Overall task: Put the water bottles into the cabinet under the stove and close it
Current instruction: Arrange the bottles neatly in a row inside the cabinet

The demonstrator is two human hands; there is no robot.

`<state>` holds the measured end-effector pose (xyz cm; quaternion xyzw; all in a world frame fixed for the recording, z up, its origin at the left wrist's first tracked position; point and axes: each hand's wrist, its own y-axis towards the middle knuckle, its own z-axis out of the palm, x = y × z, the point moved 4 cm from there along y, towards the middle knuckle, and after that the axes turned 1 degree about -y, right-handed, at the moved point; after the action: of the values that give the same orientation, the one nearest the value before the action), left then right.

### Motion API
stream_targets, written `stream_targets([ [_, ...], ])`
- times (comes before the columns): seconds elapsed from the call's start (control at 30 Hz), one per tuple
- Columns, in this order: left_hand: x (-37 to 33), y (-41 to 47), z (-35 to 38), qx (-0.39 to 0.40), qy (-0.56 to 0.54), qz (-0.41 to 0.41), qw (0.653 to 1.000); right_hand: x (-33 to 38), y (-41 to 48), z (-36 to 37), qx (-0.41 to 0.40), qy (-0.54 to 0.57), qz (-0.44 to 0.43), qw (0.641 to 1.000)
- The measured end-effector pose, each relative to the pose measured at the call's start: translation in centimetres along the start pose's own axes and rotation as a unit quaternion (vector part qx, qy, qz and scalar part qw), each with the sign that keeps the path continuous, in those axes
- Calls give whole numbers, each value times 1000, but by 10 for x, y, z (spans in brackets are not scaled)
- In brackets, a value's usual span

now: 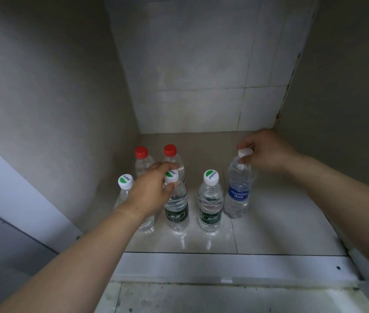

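Several clear water bottles stand upright on the cabinet floor (269, 227). Two red-capped bottles (141, 159) are at the back left. Three green-labelled bottles form the front row. My left hand (149, 190) grips the neck of the middle-left green-labelled bottle (176, 211), partly hiding the leftmost bottle (125, 182). Another green-labelled bottle (210, 204) stands free beside it. My right hand (267, 150) holds the white cap of a blue-labelled bottle (238, 190) at the right end of the row.
The cabinet has grey side walls (54, 98) and a tiled back wall (201, 86). Its open door (9, 199) shows at the lower left. A white sill (224, 267) edges the front. Bare floor lies to the right of the bottles.
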<state>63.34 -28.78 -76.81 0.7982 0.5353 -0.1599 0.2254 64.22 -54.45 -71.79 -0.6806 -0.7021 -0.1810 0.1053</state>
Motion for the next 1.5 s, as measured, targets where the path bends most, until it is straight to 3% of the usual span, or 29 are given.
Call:
stream_targets([
  [0.13,2,0,0,5,-3,12,1000,16,19,5,-18,42,4,999],
  [0.7,2,3,1,24,31,21,999,54,55,47,45,2,-69,997],
  [0.9,5,2,-28,13,104,54,993,55,20,24,-6,77,-67,995],
  [1.03,19,-3,-45,7,137,59,989,63,-23,31,66,35,-99,992],
  [1.5,1,3,-9,49,25,38,998,55,-38,42,77,-21,-101,992],
])
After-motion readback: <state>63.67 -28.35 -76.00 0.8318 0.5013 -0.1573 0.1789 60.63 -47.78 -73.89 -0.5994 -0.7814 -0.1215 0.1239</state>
